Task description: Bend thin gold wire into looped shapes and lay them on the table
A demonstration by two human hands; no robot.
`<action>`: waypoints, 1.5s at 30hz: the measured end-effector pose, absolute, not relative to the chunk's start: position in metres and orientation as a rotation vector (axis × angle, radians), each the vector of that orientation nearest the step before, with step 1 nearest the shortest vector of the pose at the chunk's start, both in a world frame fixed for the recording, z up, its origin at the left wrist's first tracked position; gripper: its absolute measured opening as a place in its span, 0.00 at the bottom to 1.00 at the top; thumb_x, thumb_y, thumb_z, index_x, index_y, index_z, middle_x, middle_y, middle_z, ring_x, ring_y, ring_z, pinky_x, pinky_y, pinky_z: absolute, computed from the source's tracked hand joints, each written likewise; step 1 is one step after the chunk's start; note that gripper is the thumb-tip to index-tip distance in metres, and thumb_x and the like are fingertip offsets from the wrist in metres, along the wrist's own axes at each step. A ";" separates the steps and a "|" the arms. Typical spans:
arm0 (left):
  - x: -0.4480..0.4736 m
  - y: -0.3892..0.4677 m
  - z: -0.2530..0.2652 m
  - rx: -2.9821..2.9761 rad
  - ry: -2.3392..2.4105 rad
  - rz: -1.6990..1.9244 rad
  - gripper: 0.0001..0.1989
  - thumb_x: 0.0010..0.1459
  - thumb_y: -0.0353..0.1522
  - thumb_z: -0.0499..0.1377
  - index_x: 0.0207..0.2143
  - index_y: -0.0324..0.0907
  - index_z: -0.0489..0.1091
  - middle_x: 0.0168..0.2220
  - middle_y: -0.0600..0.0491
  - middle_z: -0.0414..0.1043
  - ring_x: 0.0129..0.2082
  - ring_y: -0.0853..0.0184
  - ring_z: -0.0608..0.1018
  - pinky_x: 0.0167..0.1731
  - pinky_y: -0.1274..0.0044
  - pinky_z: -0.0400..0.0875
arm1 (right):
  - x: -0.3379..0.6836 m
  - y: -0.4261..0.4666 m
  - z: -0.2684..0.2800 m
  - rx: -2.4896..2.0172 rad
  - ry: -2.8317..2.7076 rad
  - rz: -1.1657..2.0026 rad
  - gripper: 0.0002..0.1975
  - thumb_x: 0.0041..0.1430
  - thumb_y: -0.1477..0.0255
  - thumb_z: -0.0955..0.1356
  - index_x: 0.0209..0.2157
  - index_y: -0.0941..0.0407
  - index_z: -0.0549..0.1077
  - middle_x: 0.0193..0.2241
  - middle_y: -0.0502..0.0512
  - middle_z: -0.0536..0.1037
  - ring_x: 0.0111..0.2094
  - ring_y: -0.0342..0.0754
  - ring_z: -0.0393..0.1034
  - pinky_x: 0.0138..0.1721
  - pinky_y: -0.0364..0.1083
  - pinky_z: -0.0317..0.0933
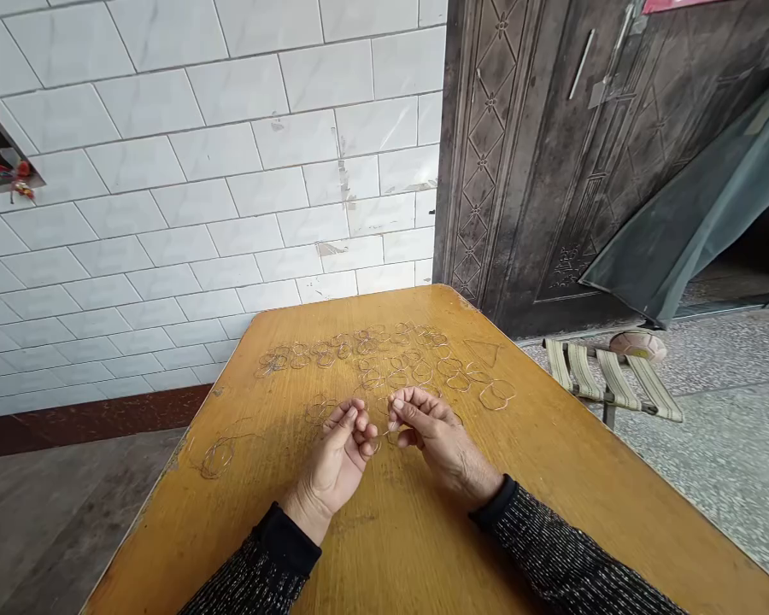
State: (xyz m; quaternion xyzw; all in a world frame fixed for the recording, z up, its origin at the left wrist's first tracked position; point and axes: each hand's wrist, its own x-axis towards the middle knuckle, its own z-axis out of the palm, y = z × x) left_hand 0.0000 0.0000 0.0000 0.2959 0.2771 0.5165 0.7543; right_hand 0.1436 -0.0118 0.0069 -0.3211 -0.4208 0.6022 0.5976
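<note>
Over the middle of the table, my left hand (pixel 341 457) is closed in a pinch, thumb against the fingertips. Close by on its right, my right hand (pixel 437 436) pinches in the same way. A thin copper-coloured wire (pixel 383 435) shows in the small gap between them; its ends are hidden by my fingers. Beyond my hands lie several bent wire loops (pixel 365 342), some rounded, some in paired curves like the wire piece (pixel 497 395) at the right. A looser wire coil (pixel 218 457) rests near the table's left edge.
The wooden table (pixel 372 547) narrows toward a white tiled wall (pixel 231 171). A dark carved door (pixel 531 171) with a grey-green curtain (pixel 698 205) stands at the right. Beside the table's right edge is a folding stool (pixel 615 376) with striped straps.
</note>
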 end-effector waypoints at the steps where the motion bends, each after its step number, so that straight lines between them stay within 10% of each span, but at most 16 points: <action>1: 0.000 0.000 0.000 0.656 0.616 1.121 0.11 0.41 0.32 0.67 0.30 0.41 0.70 0.22 0.60 0.63 0.23 0.77 0.72 0.18 0.87 0.61 | 0.144 -0.012 0.007 -0.737 -0.986 1.407 0.11 0.48 0.63 0.69 0.26 0.57 0.68 0.21 0.47 0.67 0.22 0.39 0.62 0.20 0.37 0.56; 45: 0.002 -0.008 0.003 1.338 0.993 1.028 0.12 0.50 0.38 0.57 0.31 0.37 0.68 0.21 0.55 0.69 0.18 0.71 0.74 0.16 0.82 0.63 | 0.151 -0.007 -0.003 -0.866 -1.172 1.506 0.16 0.40 0.61 0.73 0.22 0.58 0.69 0.15 0.46 0.70 0.15 0.36 0.61 0.17 0.38 0.55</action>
